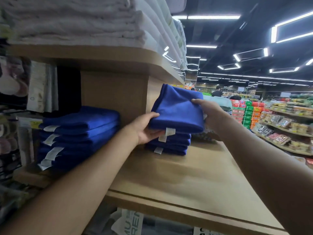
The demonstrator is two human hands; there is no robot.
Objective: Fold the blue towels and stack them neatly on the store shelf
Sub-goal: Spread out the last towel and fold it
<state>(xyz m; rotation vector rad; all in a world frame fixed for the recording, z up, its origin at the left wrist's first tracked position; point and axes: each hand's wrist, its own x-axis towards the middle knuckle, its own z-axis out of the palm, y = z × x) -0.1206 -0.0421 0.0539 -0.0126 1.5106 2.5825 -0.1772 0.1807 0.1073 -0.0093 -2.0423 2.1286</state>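
Head view, left hand (147, 128) and right hand (210, 111) gripping folded blue towel (176, 108), white tag (170, 131)

Single wide-angle view from my head, facing forward and roughly level, close to the wooden shelf (194, 175), my left hand (147, 129) and right hand (210, 112) holding the folded blue towel (177, 109) near mid-frame, grocery racks (284, 119) far off at right, ceiling lights (213, 17) above.
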